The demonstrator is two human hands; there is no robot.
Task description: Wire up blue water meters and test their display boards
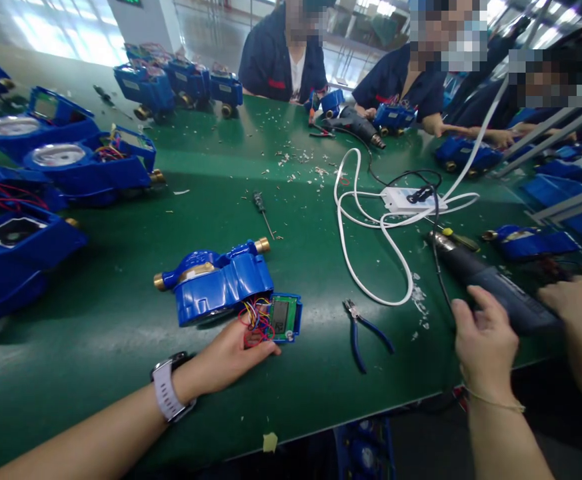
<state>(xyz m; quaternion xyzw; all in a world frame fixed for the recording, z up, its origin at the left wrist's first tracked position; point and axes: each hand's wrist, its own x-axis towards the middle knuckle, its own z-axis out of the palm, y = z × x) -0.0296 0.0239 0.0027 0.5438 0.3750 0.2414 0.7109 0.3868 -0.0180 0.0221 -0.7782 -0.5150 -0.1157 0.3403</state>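
Note:
My left hand (231,353) is closed on a small circuit board with an LCD display (283,318) in a blue frame. Red, yellow and white wires (257,320) run over my fingers to the blue water meter (223,283), which lies tipped over with brass threaded ends. My right hand (488,340) hovers over the table edge with fingers apart and slightly curled, nothing visible in it. Just beyond it lies a dark heat gun (495,287). Blue-handled cutting pliers (363,333) rest with jaws apart between my hands. A screwdriver (263,213) lies behind the meter.
Several blue meters (85,163) crowd the left side. A white power strip (413,199) with a looping white cable (343,247) lies right of centre. Another person's hand (578,307) is at the right edge. Co-workers (283,60) sit opposite. Small scraps (301,160) litter the green table (311,387).

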